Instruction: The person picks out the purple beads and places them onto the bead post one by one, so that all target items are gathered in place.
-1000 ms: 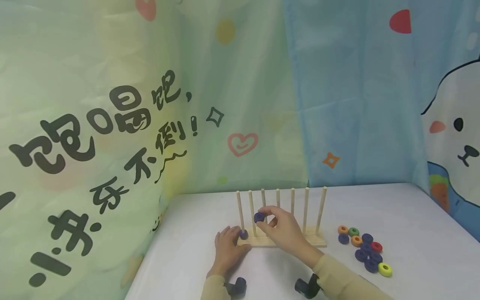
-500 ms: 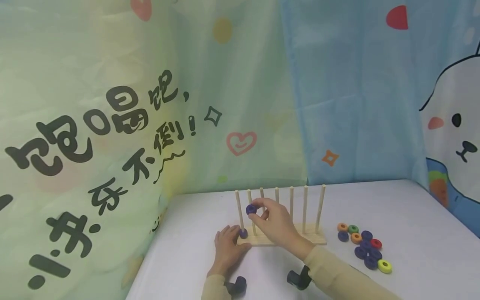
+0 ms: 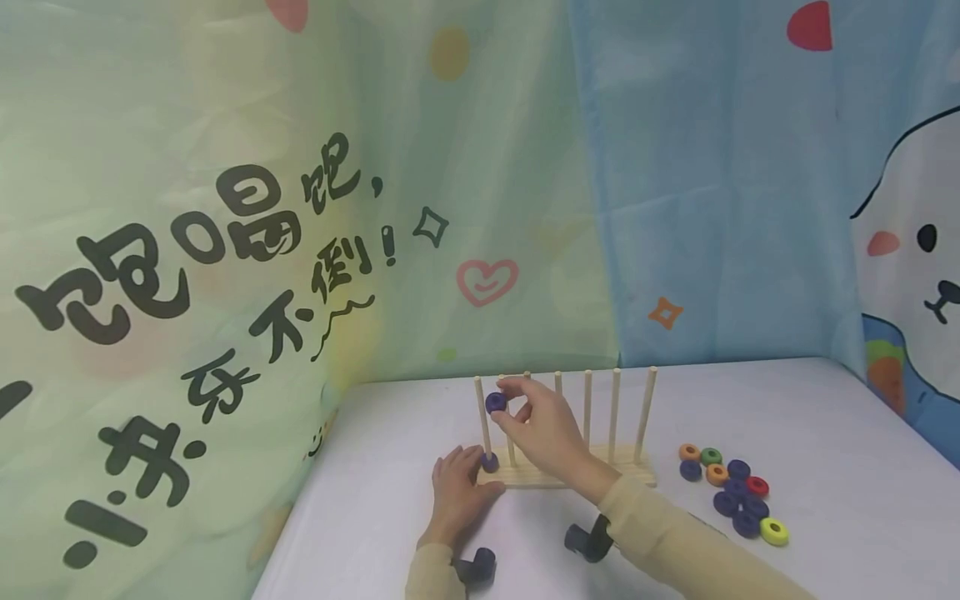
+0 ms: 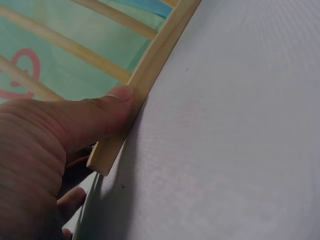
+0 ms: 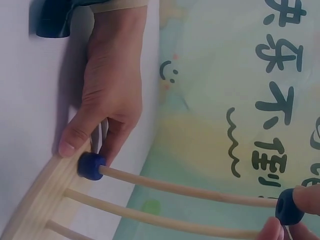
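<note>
A pale wooden rack with a flat base and a row of upright pegs stands on the table. My left hand grips the base at its left end; in the left wrist view the thumb presses on the front edge. One dark blue bead sits at the foot of the leftmost peg, beside the left fingers. My right hand pinches another dark blue bead between thumb and fingertips, high up near the leftmost peg. In the right wrist view this held bead overlaps the peg's top end.
Loose ring beads lie in a cluster on the table to the right of the rack: several dark blue ones, orange ones, a green, a red and a yellow. A printed curtain hangs behind the table.
My right hand has moved left and up with the blue bead, from in front of the second and third pegs toward the leftmost peg's top. The left hand stays on the base.
</note>
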Demonstrator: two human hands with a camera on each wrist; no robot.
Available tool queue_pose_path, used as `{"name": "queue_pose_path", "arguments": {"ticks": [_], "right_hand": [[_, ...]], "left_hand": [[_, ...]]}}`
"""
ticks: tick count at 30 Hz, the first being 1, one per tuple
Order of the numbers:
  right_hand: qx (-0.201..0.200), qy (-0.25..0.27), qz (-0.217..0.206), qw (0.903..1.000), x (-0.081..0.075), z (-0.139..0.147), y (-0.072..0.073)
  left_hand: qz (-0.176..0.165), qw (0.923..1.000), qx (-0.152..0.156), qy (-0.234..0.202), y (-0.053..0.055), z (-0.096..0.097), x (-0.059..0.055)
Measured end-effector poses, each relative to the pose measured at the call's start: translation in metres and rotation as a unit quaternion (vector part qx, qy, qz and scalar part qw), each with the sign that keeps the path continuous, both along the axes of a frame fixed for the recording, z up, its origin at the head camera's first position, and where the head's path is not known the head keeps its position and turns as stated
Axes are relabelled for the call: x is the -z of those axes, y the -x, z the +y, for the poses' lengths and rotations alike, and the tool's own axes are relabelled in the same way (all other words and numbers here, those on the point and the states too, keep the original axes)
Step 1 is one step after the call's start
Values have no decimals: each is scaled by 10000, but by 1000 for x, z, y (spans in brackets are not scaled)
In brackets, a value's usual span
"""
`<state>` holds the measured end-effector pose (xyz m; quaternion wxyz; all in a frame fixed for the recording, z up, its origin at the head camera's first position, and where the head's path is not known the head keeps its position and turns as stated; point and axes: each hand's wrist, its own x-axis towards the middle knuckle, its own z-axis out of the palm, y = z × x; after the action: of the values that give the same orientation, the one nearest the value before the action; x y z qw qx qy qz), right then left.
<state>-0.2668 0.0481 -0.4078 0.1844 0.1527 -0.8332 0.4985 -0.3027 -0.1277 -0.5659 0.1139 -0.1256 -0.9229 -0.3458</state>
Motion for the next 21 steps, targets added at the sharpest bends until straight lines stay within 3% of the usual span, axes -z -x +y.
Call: {"name": "queue_pose_path", "arguments": {"ticks": [10,21], "right_hand": [[-31,-27,190,9998,-9,-3,3],[35,-11,363,9993,-25,-4,5]], "left_hand": [[-59,10000,-42,43,2,-1,1],[93,9999,-52,18,4,0,3]]}}
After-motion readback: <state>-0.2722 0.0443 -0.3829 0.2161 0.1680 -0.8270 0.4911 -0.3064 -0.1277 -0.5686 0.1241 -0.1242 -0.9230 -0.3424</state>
